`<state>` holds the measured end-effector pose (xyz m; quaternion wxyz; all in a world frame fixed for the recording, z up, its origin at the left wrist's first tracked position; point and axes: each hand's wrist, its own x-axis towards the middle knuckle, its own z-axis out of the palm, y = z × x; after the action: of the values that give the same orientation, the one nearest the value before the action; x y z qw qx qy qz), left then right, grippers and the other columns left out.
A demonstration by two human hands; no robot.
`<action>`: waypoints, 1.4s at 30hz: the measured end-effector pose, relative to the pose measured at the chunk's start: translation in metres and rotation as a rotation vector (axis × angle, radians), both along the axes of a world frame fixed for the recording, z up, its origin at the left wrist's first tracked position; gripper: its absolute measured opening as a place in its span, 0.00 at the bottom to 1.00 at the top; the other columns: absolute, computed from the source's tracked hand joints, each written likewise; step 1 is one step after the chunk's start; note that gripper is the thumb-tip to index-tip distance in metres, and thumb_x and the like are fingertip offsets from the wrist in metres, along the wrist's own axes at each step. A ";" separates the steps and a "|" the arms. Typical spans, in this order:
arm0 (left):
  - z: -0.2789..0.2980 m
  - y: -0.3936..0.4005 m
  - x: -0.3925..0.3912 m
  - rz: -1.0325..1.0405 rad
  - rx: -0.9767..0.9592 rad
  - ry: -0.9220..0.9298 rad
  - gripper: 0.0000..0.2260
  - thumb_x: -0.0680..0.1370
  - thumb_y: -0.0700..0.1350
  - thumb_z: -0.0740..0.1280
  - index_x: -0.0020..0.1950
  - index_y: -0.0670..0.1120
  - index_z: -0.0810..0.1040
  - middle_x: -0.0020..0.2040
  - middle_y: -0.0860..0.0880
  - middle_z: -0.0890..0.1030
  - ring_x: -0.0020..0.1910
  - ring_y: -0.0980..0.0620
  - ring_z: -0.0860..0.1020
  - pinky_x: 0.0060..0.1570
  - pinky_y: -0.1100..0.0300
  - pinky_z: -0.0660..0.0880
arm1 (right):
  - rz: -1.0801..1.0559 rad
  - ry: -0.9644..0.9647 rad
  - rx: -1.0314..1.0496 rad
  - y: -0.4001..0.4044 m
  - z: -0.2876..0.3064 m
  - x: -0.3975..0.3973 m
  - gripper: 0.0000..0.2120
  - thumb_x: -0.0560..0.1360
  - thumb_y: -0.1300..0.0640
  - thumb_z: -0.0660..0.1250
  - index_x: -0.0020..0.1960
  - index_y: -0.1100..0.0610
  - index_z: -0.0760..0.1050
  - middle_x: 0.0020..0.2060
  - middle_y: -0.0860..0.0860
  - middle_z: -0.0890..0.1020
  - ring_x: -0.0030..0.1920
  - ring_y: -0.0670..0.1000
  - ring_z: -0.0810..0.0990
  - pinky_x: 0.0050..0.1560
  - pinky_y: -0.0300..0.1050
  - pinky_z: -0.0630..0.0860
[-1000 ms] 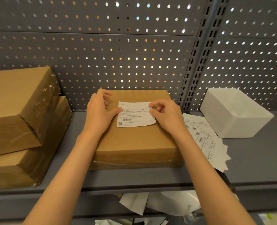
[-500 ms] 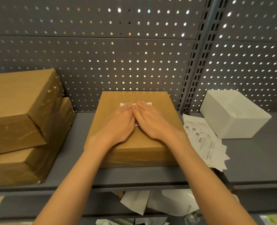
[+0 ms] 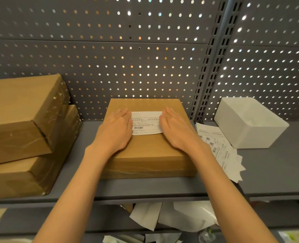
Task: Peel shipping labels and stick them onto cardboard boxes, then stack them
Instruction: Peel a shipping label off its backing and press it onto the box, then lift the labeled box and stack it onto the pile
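A flat brown cardboard box [image 3: 148, 151] lies on the grey shelf [image 3: 276, 172] in front of me. A white shipping label [image 3: 146, 122] is stuck flat on its top, near the back. My left hand [image 3: 116, 130] lies flat with straight fingers over the label's left edge. My right hand [image 3: 176, 130] lies flat the same way over its right edge. The label's middle, with barcode and print, shows between the two hands.
Two larger brown boxes [image 3: 22, 120] are stacked at the left of the shelf. A fan of loose labels [image 3: 218, 148] lies right of the box, beside a white bin [image 3: 248, 121]. Perforated metal panels form the back wall. Crumpled backing papers [image 3: 176, 216] lie on the shelf below.
A second ago both hands pinched the label's ends. Then they pressed flat together on its middle. Now they have slid apart to its left and right edges.
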<state>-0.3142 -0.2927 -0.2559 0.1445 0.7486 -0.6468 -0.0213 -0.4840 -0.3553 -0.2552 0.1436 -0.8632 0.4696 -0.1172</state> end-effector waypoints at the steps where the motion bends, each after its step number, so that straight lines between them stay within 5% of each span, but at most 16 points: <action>1: 0.001 0.002 -0.004 -0.013 -0.024 -0.003 0.21 0.84 0.47 0.47 0.76 0.43 0.56 0.77 0.48 0.57 0.76 0.51 0.54 0.72 0.60 0.47 | 0.010 -0.020 -0.006 0.005 0.002 0.003 0.25 0.83 0.51 0.42 0.76 0.62 0.52 0.76 0.55 0.52 0.76 0.49 0.50 0.75 0.42 0.45; 7: -0.002 0.014 -0.028 -0.155 0.013 0.092 0.21 0.83 0.44 0.49 0.77 0.45 0.54 0.77 0.48 0.54 0.76 0.54 0.52 0.71 0.65 0.44 | 0.137 -0.005 -0.058 0.045 0.001 0.023 0.23 0.83 0.55 0.43 0.75 0.60 0.55 0.75 0.54 0.58 0.75 0.49 0.54 0.73 0.40 0.45; 21: -0.005 0.034 -0.010 -0.019 -0.020 0.007 0.22 0.83 0.46 0.48 0.77 0.43 0.54 0.77 0.48 0.55 0.76 0.52 0.53 0.71 0.64 0.45 | -0.022 -0.012 -0.090 0.044 -0.002 -0.006 0.24 0.82 0.52 0.42 0.76 0.60 0.54 0.76 0.54 0.55 0.76 0.48 0.52 0.74 0.41 0.46; 27: -0.013 0.042 -0.031 -0.204 -0.042 0.074 0.22 0.82 0.46 0.48 0.77 0.46 0.54 0.77 0.49 0.56 0.76 0.55 0.53 0.73 0.64 0.46 | 0.131 0.008 -0.195 0.072 -0.007 0.018 0.24 0.82 0.54 0.41 0.76 0.59 0.53 0.75 0.55 0.57 0.76 0.49 0.52 0.75 0.42 0.46; 42: -0.026 0.073 -0.007 -0.055 -0.202 -0.076 0.22 0.82 0.53 0.49 0.75 0.48 0.60 0.75 0.51 0.61 0.74 0.54 0.58 0.71 0.61 0.51 | -0.072 -0.017 -0.252 0.076 -0.021 -0.022 0.23 0.82 0.54 0.44 0.74 0.59 0.58 0.74 0.52 0.60 0.74 0.48 0.56 0.72 0.39 0.48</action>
<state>-0.3216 -0.2199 -0.2815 0.1939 0.7124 -0.6710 0.0686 -0.5061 -0.2793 -0.2760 0.0336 -0.8559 0.4807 -0.1879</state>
